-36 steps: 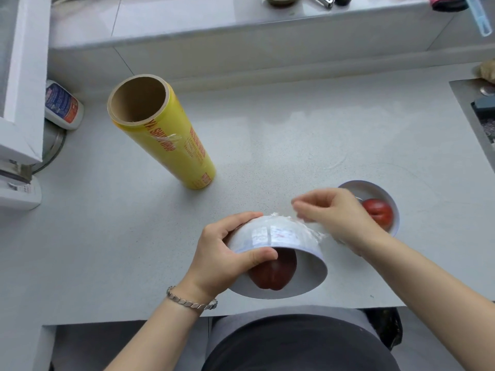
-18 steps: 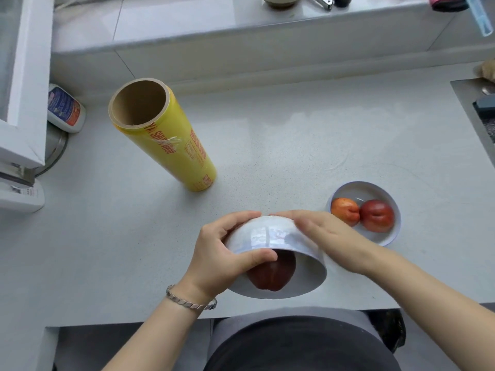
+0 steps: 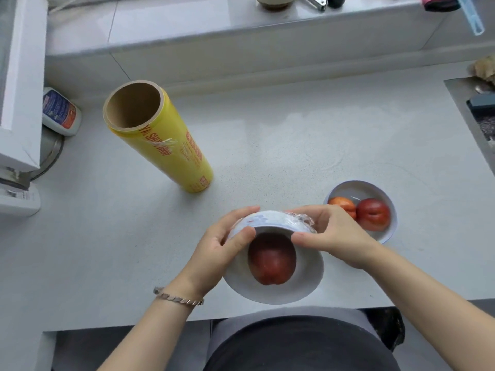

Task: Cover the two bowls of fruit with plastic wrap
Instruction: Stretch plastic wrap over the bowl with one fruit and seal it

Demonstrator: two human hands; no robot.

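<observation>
Both hands grip a white bowl (image 3: 308, 279) at the near edge of the grey countertop (image 3: 294, 145), tipped so its mouth faces the person and a dark red nectarine (image 3: 272, 261) shows inside. The left hand (image 3: 222, 245) curls round the bowl's left side, thumb on the rim and fingers over the outer wall. The right hand (image 3: 334, 236) clasps the right side the same way, its fingers pressing bunched plastic wrap (image 3: 301, 220) against the bowl's underside. A silver bracelet (image 3: 178, 298) sits on the left wrist. Just right of the right hand a second white bowl (image 3: 359, 188) stands on the countertop with an orange fruit (image 3: 342, 206) and a red fruit (image 3: 373, 214) touching; whether film covers it I cannot tell. A yellow roll of plastic wrap (image 3: 171, 151) stands on end, well apart to the left, with a loose flap on its side
</observation>
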